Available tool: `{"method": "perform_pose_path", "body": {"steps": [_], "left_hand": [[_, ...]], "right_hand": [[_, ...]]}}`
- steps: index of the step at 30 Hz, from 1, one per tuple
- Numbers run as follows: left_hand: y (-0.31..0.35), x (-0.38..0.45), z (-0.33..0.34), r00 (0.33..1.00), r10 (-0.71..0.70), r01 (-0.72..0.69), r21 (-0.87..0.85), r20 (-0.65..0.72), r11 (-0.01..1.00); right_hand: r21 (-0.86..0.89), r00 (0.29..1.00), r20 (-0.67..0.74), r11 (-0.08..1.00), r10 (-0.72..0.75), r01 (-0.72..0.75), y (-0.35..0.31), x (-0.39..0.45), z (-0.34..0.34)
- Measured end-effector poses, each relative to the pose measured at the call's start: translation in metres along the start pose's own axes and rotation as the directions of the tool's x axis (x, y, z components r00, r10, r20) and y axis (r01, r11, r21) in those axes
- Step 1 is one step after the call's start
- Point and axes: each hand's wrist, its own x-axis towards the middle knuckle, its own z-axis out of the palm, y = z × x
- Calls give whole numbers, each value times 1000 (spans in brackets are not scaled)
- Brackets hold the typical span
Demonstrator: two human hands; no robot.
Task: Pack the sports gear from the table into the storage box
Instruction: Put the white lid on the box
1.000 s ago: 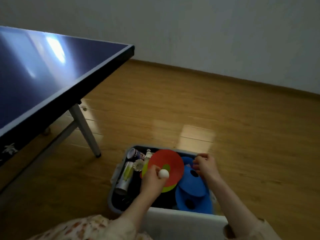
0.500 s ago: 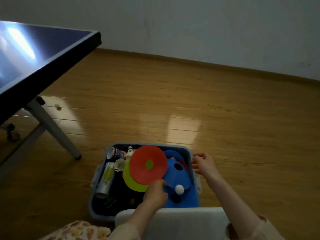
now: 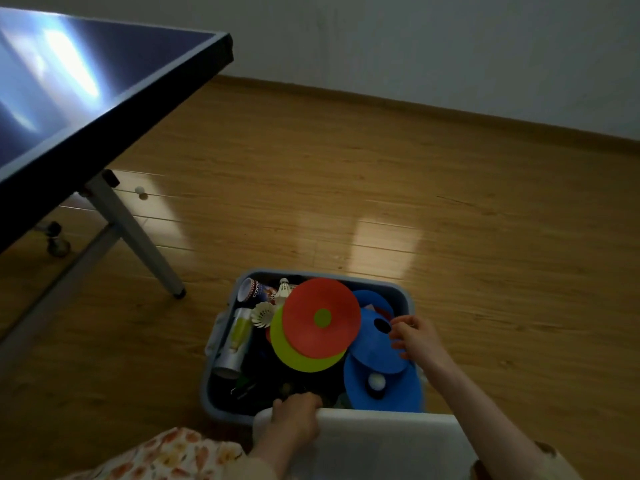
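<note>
White lid (image 3: 381,441) nearest, left hand (image 3: 294,419) curled over its far edge. Right hand (image 3: 414,337) fingers curled loosely on blue disc cone (image 3: 377,344). Grey storage box (image 3: 401,296) on wood floor (image 3: 346,188), holding red disc cone (image 3: 320,318) over yellow-green one (image 3: 304,358), shuttlecocks (image 3: 263,314), tubes, white ball (image 3: 376,382). Dark blue bench (image 3: 69,71) left; second ball (image 3: 139,190) on floor beyond its leg. White wall (image 3: 415,36) behind.

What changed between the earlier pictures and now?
The left hand let go of the white ball, now lying in a blue disc, and drew back to grip the white lid. The right hand moved from the box rim onto the upper blue disc. The red disc stayed.
</note>
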Motion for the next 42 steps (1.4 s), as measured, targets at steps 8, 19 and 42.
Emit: {"method": "perform_pose_path", "body": {"steps": [8,19,42], "left_hand": [[-4,-10,-14,992,102,-110,-129,-70,986],[-1,-61,-97,969,160,-181,-95,-188,979],[-108,-84,-127,725,-403,-398,-818,-558,416]], "right_hand": [[-301,987,159,953,9,40,21,-10,14],[-773,912,392,583,124,252,51,-35,-12],[-532,814,187,640,-549,554,-128,13,-28]]}}
